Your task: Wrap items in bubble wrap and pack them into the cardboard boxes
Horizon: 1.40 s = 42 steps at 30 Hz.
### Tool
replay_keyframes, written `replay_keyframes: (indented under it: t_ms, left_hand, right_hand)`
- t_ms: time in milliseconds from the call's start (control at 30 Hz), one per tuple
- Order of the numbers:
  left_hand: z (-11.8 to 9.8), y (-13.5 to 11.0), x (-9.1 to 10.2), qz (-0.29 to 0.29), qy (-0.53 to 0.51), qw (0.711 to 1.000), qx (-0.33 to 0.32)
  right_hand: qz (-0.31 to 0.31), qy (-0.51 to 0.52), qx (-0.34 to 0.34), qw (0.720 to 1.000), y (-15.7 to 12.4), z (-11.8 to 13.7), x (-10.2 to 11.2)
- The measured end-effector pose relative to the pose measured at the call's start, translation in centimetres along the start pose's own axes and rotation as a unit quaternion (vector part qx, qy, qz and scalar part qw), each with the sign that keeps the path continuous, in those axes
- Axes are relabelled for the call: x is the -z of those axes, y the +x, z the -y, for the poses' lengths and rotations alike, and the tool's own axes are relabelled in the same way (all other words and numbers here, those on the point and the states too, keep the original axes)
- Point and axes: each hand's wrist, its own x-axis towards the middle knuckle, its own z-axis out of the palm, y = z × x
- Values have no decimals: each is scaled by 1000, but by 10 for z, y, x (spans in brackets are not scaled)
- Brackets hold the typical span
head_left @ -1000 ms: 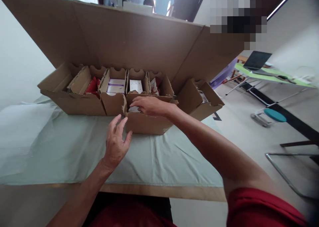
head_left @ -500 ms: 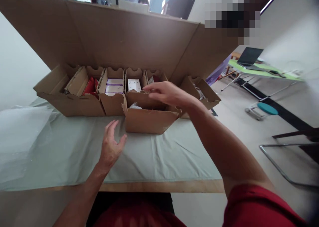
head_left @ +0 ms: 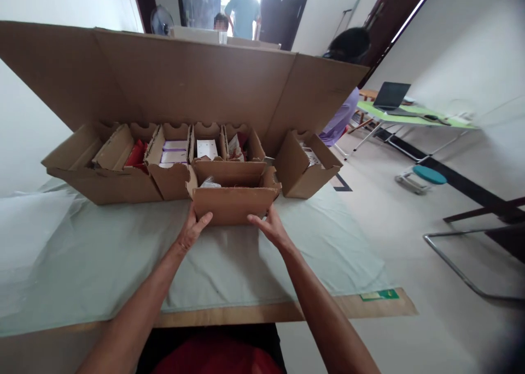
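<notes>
- An open-topped cardboard bin (head_left: 233, 205) is directly between the person's two hands, over a pale green tablecloth (head_left: 229, 278), in front of a row of similar bins (head_left: 176, 181).
- The left hand (head_left: 192, 229) clasps the bin's left end, thumb on the front face.
- The right hand (head_left: 274, 227) clasps the right end likewise, thumbs pointing inward.
- Inside lies what looks like clear plastic wrapping (head_left: 210, 182).

An open black laptop (head_left: 392, 96) sits on a light-green folding table (head_left: 369, 108); a round teal-topped stool (head_left: 429, 174) stands on the floor nearby. A person in a light-blue top (head_left: 244, 14) stands in the background.
</notes>
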Motion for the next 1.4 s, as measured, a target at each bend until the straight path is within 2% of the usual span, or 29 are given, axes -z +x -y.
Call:
replay_keyframes:
  t_ms: [100, 167, 233, 367, 500, 567, 667, 800, 967, 1100, 1233, 1333, 1400]
  left_hand:
    - [-9, -33, -8, -7, 0, 1000, 6]
    - [-17, -55, -5, -16, -3, 1000, 16]
    - [-29, -68, 4, -49, -4, 999, 15]
    - [-55, -66, 16, -108, -19, 993, -55]
    - [-69, -67, 11, -77, -35, 994, -72]
    - [-73, -73, 13, -78, -30, 994, -75]
    - [-81, -81, 23, -110, -24, 989, -98]
    - [-93, -89, 35, -71, -23, 993, -96]
    - [-94, -100, 40, -107, -7, 989, -100]
    - [-92, -106, 43, -62, -8, 994, -84]
    - [-97, -106, 45, -100, -8, 990, -102]
    - [-93, -105, 42, -68, -17, 993, -93]
    - [-82, -103, 40, -60, -36, 994, -85]
  right_hand:
    - [-60, -1, -6, 998, -27, 8, -4]
    - [-78, -12, -6, 997, -45, 16, -5]
    - [-75, -16, 11, 997, -54, 26, -9]
    - [-61, -18, 61, 996, -47, 53, -11]
    - [-94, -45, 74, 992, -49, 77, 2]
    - [-82, -52, 79, 992, -55, 86, 4]
    - [-42, -41, 90, 994, -61, 97, -1]
    - [-53, -34, 86, 994, -69, 106, -8]
    - [-31, 4, 103, 994, -84, 109, -18]
    - [-68, 4, 102, 992, -90, 110, -22]
    - [-50, -7, 106, 993, -89, 110, -23]
    - [-85, -12, 99, 991, -89, 107, -23]
    - [-90, -16, 91, 992, -92, 103, -26]
